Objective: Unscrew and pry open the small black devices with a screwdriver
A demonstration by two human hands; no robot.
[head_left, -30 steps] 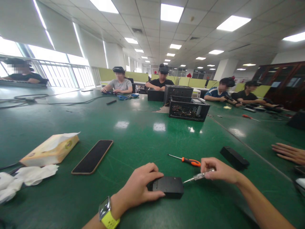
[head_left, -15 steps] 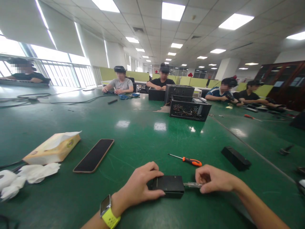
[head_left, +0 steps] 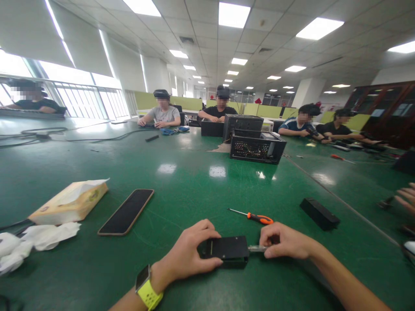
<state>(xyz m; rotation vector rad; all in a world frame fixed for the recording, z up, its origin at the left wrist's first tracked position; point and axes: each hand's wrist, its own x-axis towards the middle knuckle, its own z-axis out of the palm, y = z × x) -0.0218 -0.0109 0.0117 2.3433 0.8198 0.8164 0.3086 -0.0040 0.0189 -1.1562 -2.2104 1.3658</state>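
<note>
Left hand [head_left: 191, 255] grips a black box [head_left: 228, 248]; right hand [head_left: 287, 242] pinches a screwdriver [head_left: 257, 248] against it.
Handle mostly hidden in the fist. Beyond that hand: one orange screwdriver [head_left: 257, 218], one second box [head_left: 319, 214].

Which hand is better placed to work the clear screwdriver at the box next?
Right, probably. The right hand grips the clear screwdriver, tip at the right end of the box; the left hand pins the box.

Bare forearms [head_left: 343, 280] — lime-yellow smartwatch strap [head_left: 149, 296] on the left wrist.
</note>
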